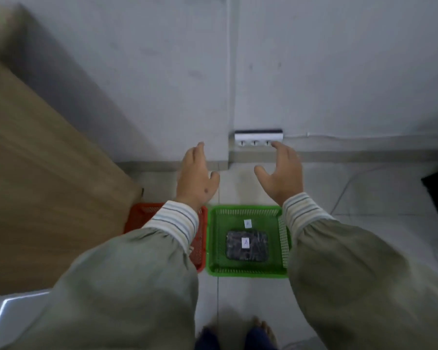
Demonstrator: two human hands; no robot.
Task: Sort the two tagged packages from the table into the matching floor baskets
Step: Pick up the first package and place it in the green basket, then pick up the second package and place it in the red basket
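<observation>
Both arms reach forward and down over the floor, sleeves loose and grey-green with striped cuffs at the wrists. The left hand (pixel 196 176) is held flat with the fingers together and stretched out, thumb tucked to the side, holding nothing. The right hand (pixel 282 170) is spread wider, fingers curved and thumb out to the side, also with nothing in it. Below the arms two plastic baskets sit side by side on the tiled floor, touching or nearly so. The green basket (pixel 248 272) lies between the two forearms, and in it rests a dark package (pixel 247 245), flat, wrapped in something shiny, set toward the near half of the basket. A small white tag (pixel 245 243) on top of the package carries a mark that looks like the letter A. A second white tag (pixel 248 223) is stuck on the basket floor just beyond the package, and it seems to bear the same letter, though it is faint. The red basket (pixel 199 253) lies to the left, mostly hidden under the left sleeve, so what it holds cannot be told. A wooden table (pixel 41 178) stands at the left, its corner near the red basket. On the wall ahead is a white socket strip (pixel 257 137), and bare toes (pixel 263 327) show at the bottom.
</observation>
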